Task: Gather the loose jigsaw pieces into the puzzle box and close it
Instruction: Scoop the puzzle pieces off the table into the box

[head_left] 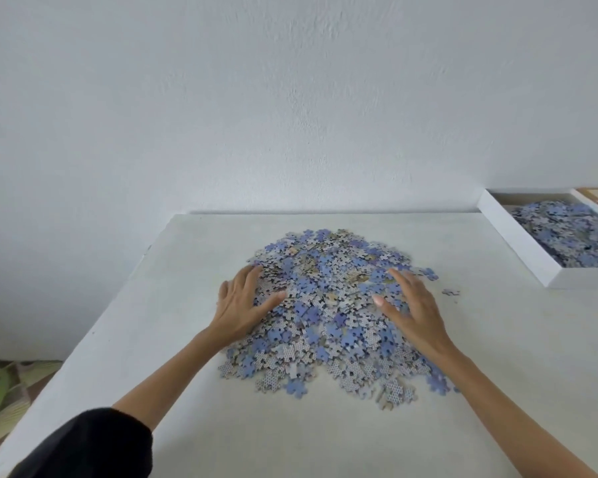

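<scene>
The fingers (251, 277) of the left hand (237, 305) are stretched and a little spread. They are laid flat on the left edge of the pile of jigsaw pieces (325, 315), and nothing is gripped. The right hand (416, 313) is held the same way, with straight fingers laid on the right side of the pile and the thumb turned inward. The pile is thus enclosed between the two hands on the white table (145, 322). One stray piece (450, 292) is seen near the right hand, apart from the heap. The puzzle box (518, 246) is placed well to the right and beyond the pile, open and partly filled. Its visible white wall runs away from the person, and the rest is cut by the frame edge. The box is nearer to the right hand, so a handful would probably have to be carried rightward and forward. Whether the brownish corner behind the box belongs to a lid cannot be told.
</scene>
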Tool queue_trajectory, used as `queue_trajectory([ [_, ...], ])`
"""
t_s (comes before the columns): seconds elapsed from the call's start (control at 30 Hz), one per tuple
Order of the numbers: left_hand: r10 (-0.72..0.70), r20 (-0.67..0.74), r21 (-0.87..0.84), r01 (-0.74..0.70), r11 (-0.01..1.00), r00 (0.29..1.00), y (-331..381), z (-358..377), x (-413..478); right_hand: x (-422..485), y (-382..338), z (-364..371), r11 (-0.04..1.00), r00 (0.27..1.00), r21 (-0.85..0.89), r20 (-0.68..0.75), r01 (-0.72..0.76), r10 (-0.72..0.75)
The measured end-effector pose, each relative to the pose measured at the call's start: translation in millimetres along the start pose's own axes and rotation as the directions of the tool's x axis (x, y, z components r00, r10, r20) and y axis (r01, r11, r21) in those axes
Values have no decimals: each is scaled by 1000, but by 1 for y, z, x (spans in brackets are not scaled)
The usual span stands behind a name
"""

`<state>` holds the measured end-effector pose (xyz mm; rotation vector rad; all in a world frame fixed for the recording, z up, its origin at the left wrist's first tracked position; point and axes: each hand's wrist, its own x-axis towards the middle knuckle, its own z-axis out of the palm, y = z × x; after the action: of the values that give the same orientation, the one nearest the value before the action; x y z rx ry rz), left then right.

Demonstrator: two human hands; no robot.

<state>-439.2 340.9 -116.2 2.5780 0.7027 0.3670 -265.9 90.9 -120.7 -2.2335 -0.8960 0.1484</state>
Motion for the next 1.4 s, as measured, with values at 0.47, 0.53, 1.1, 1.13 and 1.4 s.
queue_trajectory([
  [0.47, 353, 397, 75, -413, 908, 847, 20, 5, 39, 68, -18, 2, 915, 792, -206, 587, 346, -167],
  [0.53, 350, 403, 111, -424, 899, 846, 19, 3, 39, 69, -18, 8, 893, 780, -251, 606, 374, -156],
  [1.1, 466, 99, -23, -466, 885, 879, 29, 12, 51, 60, -34, 24, 891, 892, -170, 254, 421, -373],
  [1.13, 460, 101, -45, -458, 888, 882, 28, 13, 52, 61, -36, 26, 901, 901, -156, 235, 405, -364],
  [1.4, 412, -8, -178, -406, 896, 911, 30, 7, 44, 66, -38, 28, 954, 927, 78, 227, 288, -298],
])
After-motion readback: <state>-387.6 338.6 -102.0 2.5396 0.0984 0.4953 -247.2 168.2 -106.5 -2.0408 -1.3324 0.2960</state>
